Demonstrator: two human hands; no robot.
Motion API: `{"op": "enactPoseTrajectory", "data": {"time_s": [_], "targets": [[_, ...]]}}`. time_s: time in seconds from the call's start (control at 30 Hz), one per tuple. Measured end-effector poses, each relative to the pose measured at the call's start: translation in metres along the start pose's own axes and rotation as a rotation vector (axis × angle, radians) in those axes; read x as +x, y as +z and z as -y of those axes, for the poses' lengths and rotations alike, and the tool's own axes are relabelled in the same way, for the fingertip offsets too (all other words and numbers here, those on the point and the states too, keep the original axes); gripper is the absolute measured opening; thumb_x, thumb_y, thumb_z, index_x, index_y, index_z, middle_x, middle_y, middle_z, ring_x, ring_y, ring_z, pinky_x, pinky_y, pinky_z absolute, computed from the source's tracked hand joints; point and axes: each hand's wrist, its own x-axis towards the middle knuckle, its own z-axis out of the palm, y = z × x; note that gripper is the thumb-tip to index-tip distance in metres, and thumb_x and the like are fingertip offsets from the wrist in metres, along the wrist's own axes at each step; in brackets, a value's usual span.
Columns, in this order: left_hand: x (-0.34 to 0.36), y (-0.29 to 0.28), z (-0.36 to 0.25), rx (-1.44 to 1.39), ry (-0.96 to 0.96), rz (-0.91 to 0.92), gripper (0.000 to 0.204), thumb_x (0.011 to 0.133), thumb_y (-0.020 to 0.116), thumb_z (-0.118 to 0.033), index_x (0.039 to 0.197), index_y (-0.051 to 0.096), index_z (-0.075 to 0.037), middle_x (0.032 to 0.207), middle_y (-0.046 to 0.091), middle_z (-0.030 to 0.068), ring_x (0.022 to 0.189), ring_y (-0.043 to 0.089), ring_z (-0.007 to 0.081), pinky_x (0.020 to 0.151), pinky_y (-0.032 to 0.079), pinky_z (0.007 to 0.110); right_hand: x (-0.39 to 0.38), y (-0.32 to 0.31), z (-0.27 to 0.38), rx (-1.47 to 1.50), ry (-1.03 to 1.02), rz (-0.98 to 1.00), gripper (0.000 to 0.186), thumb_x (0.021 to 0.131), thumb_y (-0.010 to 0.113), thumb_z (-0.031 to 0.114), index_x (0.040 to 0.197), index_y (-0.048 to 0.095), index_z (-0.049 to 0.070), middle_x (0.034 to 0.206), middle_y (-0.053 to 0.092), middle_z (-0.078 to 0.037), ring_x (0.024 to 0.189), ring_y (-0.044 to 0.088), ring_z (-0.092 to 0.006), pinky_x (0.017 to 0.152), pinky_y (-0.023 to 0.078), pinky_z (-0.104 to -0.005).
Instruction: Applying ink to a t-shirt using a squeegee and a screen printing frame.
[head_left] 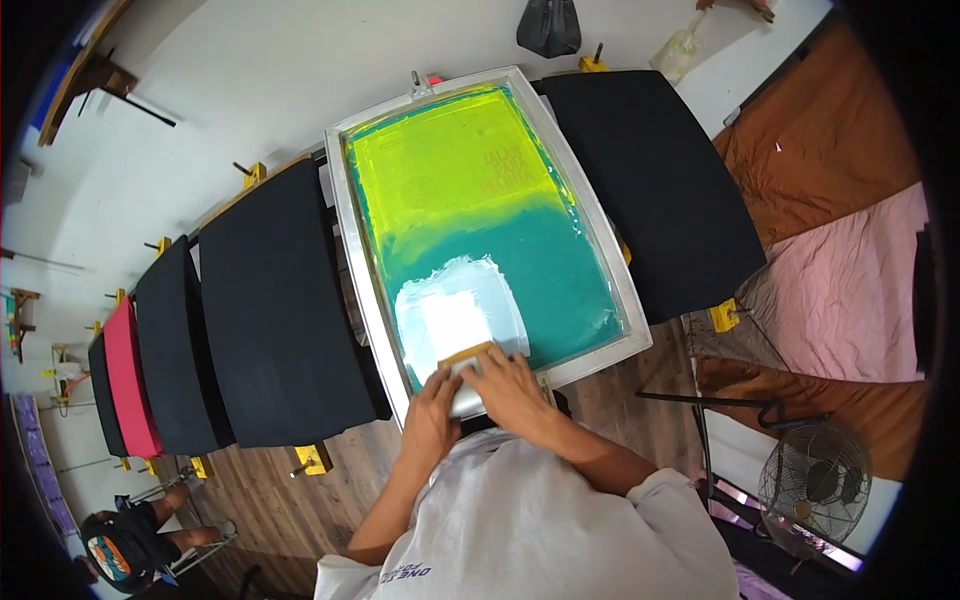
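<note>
Directly ahead lies a screen-printing frame [600, 362] with a pale metal rim. Its mesh [550, 270] is lime green at the far end and teal nearer me. A pool of white ink [450, 310] covers the near left part of the mesh. At the near edge of the ink is a squeegee [467, 354] with a tan edge. My left hand [430, 408] and my right hand [507, 385] are closed on it side by side. My fingers hide much of the squeegee.
Black fabric boards [280, 310] and a red one [128, 380] line up on the left; another black board [655, 190] is on the right. Yellow clamps [312, 460] jut from their ends. A fan [815, 485] stands lower right. Another person [115, 550] is lower left.
</note>
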Motion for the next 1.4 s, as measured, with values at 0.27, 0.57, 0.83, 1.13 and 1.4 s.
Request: {"op": "enactPoseTrajectory", "data": {"time_s": [0.27,0.57,0.83,1.13,1.4], "targets": [[0.029,-0.022,-0.005,-0.076,-0.147,0.021,0.058,0.067,0.060,0.008,0.125,0.059,0.004,0.124,0.062,0.0281,0.115,0.060,0.0434,0.102,0.048,0.043,0.036,-0.022,-0.010,-0.020,-0.002,0.116,0.033,0.083,0.059,0.007,0.115,0.066,0.009,0.106,0.063,-0.016,0.105,0.060,-0.0322,0.086,0.046,-0.0504],[0.039,0.003,0.040,-0.035,0.025,-0.057,0.073,0.061,0.058,0.016,0.132,0.054,-0.001,0.137,0.053,0.0247,0.130,0.048,0.0423,0.109,0.042,0.045,0.047,0.020,-0.024,-0.178,-0.054,-0.131,0.033,0.082,0.063,0.013,0.115,0.064,0.009,0.115,0.060,-0.016,0.115,0.057,-0.0337,0.086,0.051,-0.0465],[0.001,-0.005,-0.024,-0.049,-0.093,0.058,0.064,0.062,0.059,0.012,0.125,0.060,0.002,0.131,0.058,0.0261,0.115,0.059,0.0442,0.100,0.050,0.044,-0.008,-0.005,-0.010,-0.033,-0.081,0.004,0.032,0.081,0.062,0.005,0.113,0.064,0.003,0.111,0.060,-0.020,0.111,0.057,-0.0369,0.081,0.055,-0.0457],[0.079,-0.019,0.026,-0.062,0.017,-0.078,0.057,0.068,0.058,0.012,0.124,0.058,0.002,0.123,0.061,0.0256,0.116,0.058,0.0435,0.102,0.047,0.043,0.069,-0.016,-0.034,-0.051,0.029,-0.091,0.036,0.077,0.063,0.001,0.113,0.067,0.007,0.107,0.064,-0.017,0.103,0.060,-0.0347,0.077,0.054,-0.0463],[0.007,0.009,0.005,-0.026,-0.073,-0.072,0.069,0.063,0.061,0.012,0.129,0.058,-0.006,0.132,0.054,0.0222,0.108,0.060,0.0435,0.093,0.051,0.049,0.002,0.014,-0.010,-0.053,0.003,-0.057,0.041,0.079,0.059,-0.002,0.119,0.060,0.005,0.125,0.052,-0.021,0.125,0.048,-0.0385,0.083,0.052,-0.0490]]}}
